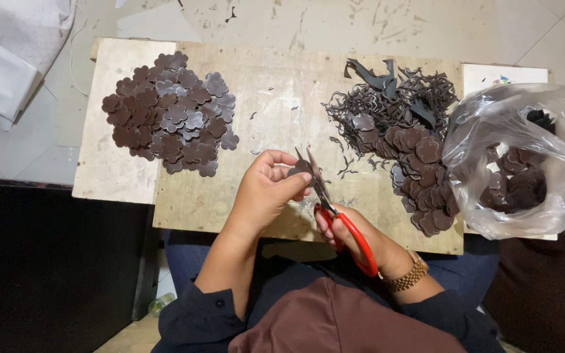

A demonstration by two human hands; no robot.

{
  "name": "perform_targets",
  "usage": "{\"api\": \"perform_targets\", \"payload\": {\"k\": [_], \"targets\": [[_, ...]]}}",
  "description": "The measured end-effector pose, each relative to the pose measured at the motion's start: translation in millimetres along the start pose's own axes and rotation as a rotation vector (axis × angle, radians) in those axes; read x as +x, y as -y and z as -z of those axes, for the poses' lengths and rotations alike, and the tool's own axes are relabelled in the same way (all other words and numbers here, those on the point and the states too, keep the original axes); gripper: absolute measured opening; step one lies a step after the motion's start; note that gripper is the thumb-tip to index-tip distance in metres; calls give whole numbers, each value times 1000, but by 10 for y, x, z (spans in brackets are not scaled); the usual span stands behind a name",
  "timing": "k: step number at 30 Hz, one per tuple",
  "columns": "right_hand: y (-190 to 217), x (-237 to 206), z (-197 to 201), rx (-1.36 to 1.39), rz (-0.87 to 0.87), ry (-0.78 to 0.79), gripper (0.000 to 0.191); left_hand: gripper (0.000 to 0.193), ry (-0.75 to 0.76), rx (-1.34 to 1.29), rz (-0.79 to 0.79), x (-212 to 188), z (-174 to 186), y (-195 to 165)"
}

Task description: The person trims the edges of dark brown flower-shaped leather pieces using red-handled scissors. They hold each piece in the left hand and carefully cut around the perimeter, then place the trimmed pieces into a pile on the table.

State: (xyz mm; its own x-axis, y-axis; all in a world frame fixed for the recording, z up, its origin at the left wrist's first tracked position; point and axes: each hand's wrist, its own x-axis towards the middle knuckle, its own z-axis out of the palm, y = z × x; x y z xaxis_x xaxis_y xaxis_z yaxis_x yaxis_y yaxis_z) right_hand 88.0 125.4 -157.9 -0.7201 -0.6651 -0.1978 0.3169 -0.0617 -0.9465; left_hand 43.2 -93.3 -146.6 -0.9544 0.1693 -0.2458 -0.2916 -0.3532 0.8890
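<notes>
A wooden board lay under both hands, its near edge just below them and its far edge well beyond; bare wood stayed open straight ahead of the hands, between the two heaps. Far to the left of the left hand sat a pile of finished flower-shaped brown pieces, well apart from it. To the right of the right hand a clear plastic bag overhung the board's right edge, its contents blurred by the film. Between the bag and the right hand lay a heap of uncut brown rounds, with a tangle of dark trimmings beyond it. The right hand was closed through the red handles of the scissors, whose blades stood slightly parted. The left hand pinched a small brown piece against the blades, its fingers hiding most of it, so its outline could not be made out.
</notes>
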Motion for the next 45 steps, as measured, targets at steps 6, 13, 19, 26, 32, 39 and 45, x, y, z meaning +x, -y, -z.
{"api": "perform_targets", "payload": {"k": [6, 13, 19, 26, 32, 39, 45], "targets": [[-32, 27, 17, 41, 23, 28, 66, 18, 41, -42, 14, 18, 14, 94], [-16, 50, -17, 39, 76, 81, 65, 15, 93, -19, 4, 17, 11, 111], [24, 11, -20, 92, 8, 39, 63, 13, 57, -50, 52, 22, 13, 75], [-16, 9, -15, 51, 14, 19, 64, 16, 6, -21, -31, 31, 33, 91], [-52, 37, 4, 16, 22, 40, 64, 17, 11, -65, 5, 45, 25, 125], [-17, 38, -1, -17, 35, 58, 63, 16, 6, -24, 8, 31, 30, 123], [-14, 52, -2, -89, 44, 27, 63, 15, 6, -54, 2, 31, 23, 125]]}}
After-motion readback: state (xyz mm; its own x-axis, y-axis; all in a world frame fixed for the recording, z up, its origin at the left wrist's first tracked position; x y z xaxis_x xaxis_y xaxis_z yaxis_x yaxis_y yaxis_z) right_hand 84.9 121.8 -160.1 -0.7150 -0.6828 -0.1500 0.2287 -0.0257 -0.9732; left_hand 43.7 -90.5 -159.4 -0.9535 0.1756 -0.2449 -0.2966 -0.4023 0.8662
